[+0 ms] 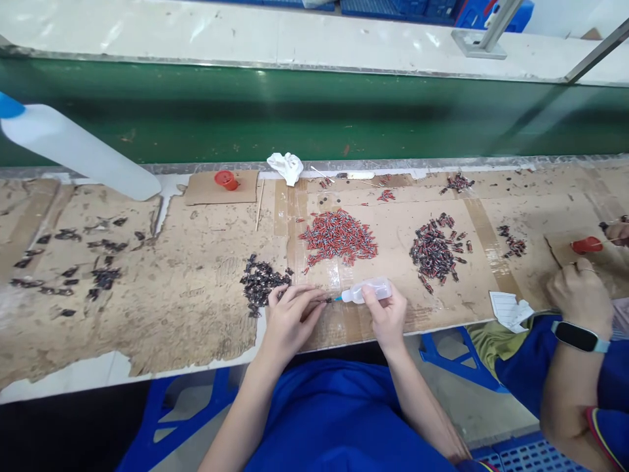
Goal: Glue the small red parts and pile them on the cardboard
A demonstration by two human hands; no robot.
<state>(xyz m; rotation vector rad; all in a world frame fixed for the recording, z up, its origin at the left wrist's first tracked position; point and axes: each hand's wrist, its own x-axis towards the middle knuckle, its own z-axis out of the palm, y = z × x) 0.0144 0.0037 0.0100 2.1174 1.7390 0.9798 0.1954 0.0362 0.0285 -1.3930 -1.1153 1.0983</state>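
Note:
My right hand (387, 316) is wrapped round a small translucent squeeze bottle (369, 290), which lies nearly level with its thin blue tip pointing left. That tip reaches a small dark part (328, 300) pinched between the thumb and fingers of my left hand (293, 314); its exact kind is too small to make out. Just left of my left hand is a pile of small black parts (263, 282). Beyond both hands lies a larger heap of small red parts with grey ends (339, 237). Right of the bottle is a heap of dark and red pieces (435, 252).
A red cup (226, 179) stands on a cardboard piece at the back, near a crumpled white tissue (285, 168). A large white bottle (81, 147) is at the left. At the right, a co-worker's hand (582, 295) is beside another red cup (586, 245). Cardboard (187, 308) covers the bench.

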